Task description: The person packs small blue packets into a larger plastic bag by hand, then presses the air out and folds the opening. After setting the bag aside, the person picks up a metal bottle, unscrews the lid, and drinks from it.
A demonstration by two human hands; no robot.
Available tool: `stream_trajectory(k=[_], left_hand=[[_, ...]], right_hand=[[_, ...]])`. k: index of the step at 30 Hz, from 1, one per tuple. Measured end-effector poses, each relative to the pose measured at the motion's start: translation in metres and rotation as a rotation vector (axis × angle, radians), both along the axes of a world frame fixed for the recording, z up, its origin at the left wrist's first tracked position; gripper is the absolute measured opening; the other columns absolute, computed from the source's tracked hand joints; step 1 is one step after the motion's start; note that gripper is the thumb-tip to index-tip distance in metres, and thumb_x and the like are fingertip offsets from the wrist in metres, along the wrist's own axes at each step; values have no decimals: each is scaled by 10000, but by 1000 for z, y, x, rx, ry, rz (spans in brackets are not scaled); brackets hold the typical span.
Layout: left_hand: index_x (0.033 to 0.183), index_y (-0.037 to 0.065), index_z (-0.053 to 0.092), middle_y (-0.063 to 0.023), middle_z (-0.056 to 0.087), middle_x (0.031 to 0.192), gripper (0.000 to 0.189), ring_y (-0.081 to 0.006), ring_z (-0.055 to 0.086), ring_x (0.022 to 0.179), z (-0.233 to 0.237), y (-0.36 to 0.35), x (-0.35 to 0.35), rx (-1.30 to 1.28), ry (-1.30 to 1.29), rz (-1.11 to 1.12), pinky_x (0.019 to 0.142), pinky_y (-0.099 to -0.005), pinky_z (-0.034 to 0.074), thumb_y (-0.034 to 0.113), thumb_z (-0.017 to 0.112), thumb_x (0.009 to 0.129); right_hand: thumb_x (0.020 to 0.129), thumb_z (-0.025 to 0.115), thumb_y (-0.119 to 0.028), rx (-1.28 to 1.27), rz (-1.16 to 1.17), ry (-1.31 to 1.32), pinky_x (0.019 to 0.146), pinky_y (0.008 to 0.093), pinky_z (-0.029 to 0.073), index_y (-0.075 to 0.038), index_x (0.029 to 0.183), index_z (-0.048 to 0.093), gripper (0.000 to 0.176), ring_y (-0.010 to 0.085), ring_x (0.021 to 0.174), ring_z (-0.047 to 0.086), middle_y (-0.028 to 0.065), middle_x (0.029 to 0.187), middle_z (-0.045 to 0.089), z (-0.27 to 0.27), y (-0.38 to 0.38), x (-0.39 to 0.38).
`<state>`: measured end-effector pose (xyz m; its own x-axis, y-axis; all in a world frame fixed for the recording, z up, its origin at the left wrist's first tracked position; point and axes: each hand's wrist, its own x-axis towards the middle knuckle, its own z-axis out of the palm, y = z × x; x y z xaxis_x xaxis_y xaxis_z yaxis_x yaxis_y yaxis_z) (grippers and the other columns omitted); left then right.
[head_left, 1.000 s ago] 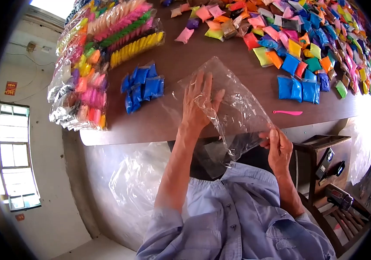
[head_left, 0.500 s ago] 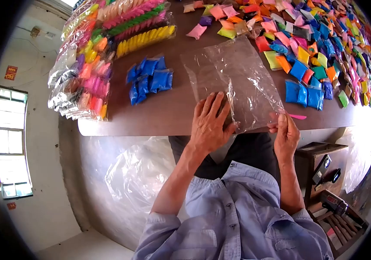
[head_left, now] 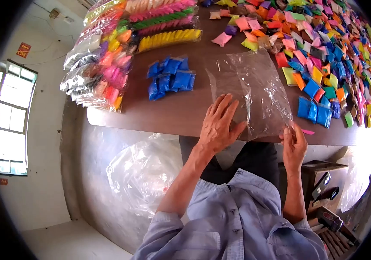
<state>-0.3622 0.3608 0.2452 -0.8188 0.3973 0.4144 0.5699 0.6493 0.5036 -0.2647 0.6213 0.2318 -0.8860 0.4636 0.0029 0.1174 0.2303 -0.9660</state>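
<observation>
A clear plastic bag [head_left: 265, 93] lies flat on the brown table [head_left: 172, 123] in front of me. My left hand [head_left: 220, 123] rests palm down on its near left part, fingers stretched out and thumb apart. At the bag's near right corner, my right hand [head_left: 294, 141] pinches the edge between thumb and fingers. A thin pink strip [head_left: 308, 131] sticks out beside the right hand, partly hidden. Left of the bag sits a small pile of blue packets [head_left: 170, 78]. More blue packets [head_left: 315, 112] lie to its right.
Several packed rows of coloured packets [head_left: 168, 41] fill the table's left side. A large heap of loose coloured packets [head_left: 320, 52] covers the right. Below are clear plastic sheeting [head_left: 135, 173] and, at right, a wooden cabinet [head_left: 318, 173] and a heat-gun-like tool [head_left: 329, 219].
The whole view has shifted and turned slightly, so the table things appear farther right. Both hands remain at the bag, the left still flat and the right still pinching its corner.
</observation>
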Motion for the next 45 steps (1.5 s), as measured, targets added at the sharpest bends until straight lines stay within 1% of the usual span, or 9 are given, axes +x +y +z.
stream_trajectory(k=[8,15,17,22,29,36,39,41,45], left_hand=[[1319,21,697,-192,664,1414,460,-413,610,1320,-1,-23,-2,104,104,164,1103,-491,520,167,831,904],[1243,9,727,-187,714,1311,399,-410,669,1202,-1,-25,1,199,96,180,1035,-486,550,146,841,886],[1222,2,727,-194,712,1294,379,-420,671,1177,-2,-30,0,213,104,202,1010,-489,556,145,837,889],[1142,19,768,-165,752,1251,264,-372,730,1069,18,-59,-28,156,150,435,915,-480,594,142,824,915],[1208,68,748,-173,768,1193,324,-407,740,1041,42,-92,-87,-266,23,593,892,-497,588,313,723,998],[1262,44,701,-195,754,1168,396,-421,740,1027,34,-96,-102,-216,33,556,887,-540,586,224,795,922],[1242,34,710,-194,757,1101,401,-388,746,976,46,-91,-96,-137,54,451,846,-487,595,147,804,868],[1233,25,715,-113,751,1066,419,-200,709,796,58,-82,-90,19,-139,384,747,-339,579,138,841,849],[1177,24,711,-29,729,934,343,-80,655,747,56,-46,-79,347,-335,206,639,-252,522,109,854,877]], right_hand=[[1031,752,-107,211,11,36,927,301,570,-10,1548,553,563,158,1123,672,122,1343,697,0,-1,4],[1011,767,-96,258,-2,2,911,301,575,-22,1552,554,587,162,1084,687,119,1356,693,-3,0,1],[968,800,-87,233,-14,56,818,279,578,-51,1501,608,568,193,1044,710,125,1345,697,-6,-1,-1],[951,796,-69,234,-31,116,854,330,602,-38,1459,633,535,237,1079,727,151,1360,698,-10,-11,-14],[920,765,-10,523,-11,293,952,448,601,14,1388,655,481,408,1157,721,225,1302,718,-28,-8,-24],[906,776,-14,451,2,328,943,439,599,18,1358,667,465,395,1136,730,229,1263,722,-17,-9,-23],[906,775,-12,480,-4,332,909,420,609,12,1345,677,451,384,1103,744,226,1246,724,-18,-11,-23],[905,773,-7,424,-8,342,868,396,618,7,1335,685,439,373,1066,756,221,1240,727,-17,-12,-23],[907,774,-9,445,-17,319,844,382,625,9,1326,690,427,367,1039,764,219,1236,728,-14,-13,-23]])
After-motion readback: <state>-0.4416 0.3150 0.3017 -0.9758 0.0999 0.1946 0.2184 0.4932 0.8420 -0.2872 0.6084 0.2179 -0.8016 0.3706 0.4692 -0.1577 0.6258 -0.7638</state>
